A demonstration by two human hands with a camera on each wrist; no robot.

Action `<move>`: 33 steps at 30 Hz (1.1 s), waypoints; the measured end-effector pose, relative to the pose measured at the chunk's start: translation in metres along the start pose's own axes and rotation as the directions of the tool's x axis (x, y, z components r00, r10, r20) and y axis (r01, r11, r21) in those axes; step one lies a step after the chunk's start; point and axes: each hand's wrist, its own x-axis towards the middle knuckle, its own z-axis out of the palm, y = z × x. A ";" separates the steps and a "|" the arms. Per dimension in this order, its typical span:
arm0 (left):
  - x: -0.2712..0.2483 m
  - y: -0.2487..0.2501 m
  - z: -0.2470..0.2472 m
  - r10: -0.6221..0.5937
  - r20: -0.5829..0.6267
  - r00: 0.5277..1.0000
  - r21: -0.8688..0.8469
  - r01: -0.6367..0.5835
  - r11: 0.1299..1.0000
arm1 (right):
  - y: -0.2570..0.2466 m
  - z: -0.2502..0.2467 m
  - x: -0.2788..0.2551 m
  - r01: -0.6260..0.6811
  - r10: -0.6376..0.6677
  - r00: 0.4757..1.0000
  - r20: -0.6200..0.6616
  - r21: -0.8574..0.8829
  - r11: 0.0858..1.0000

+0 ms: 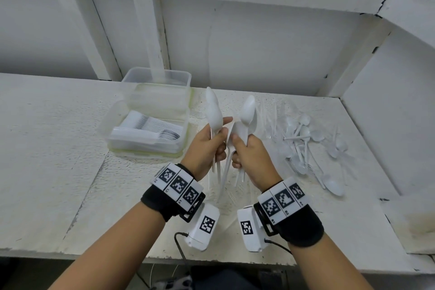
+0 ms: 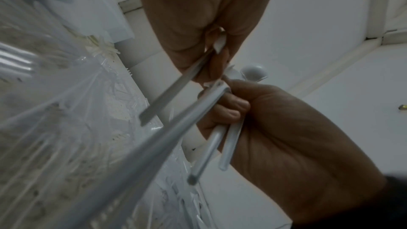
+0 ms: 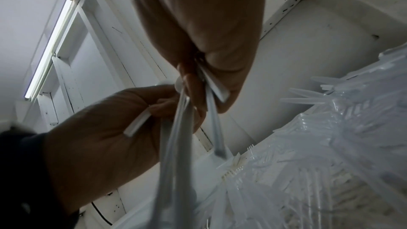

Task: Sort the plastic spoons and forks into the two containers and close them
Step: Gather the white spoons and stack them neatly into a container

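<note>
Spoons [image 1: 214,110] are gripped upright in the left hand [image 1: 207,146] and more in the right hand [image 1: 249,150], bowls up, likely to be bunched for one drop. Loose cutlery [image 1: 306,146] lies on the worktop [image 1: 58,148] at right; the containers [image 1: 150,125] stand uncovered at left, forks inside.

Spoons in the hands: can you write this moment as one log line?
left hand: grips white plastic spoons | right hand: grips more | near clear plastic container: open, cutlery inside | loose cutlery pile: right, unsorted
</note>
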 end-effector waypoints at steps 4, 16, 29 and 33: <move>-0.003 -0.002 -0.002 -0.010 -0.015 1.000 0.050 0.011 0.999 | 0.001 -0.003 -0.004 0.013 -0.018 0.996 -0.084 -0.056 0.998; -0.012 0.007 -0.011 -0.052 -0.110 0.993 0.530 0.103 0.842 | -0.004 -0.025 -0.007 0.142 -0.145 0.976 -0.161 -0.029 0.989; -0.020 0.002 -0.003 -0.008 -0.080 0.997 0.427 0.041 0.903 | 0.001 -0.010 -0.010 0.100 -0.092 0.986 -0.138 0.049 0.994; -0.021 0.000 -0.004 0.054 -0.023 0.998 0.505 -0.035 0.862 | 0.007 -0.009 -0.005 0.083 -0.087 0.982 -0.168 -0.032 0.996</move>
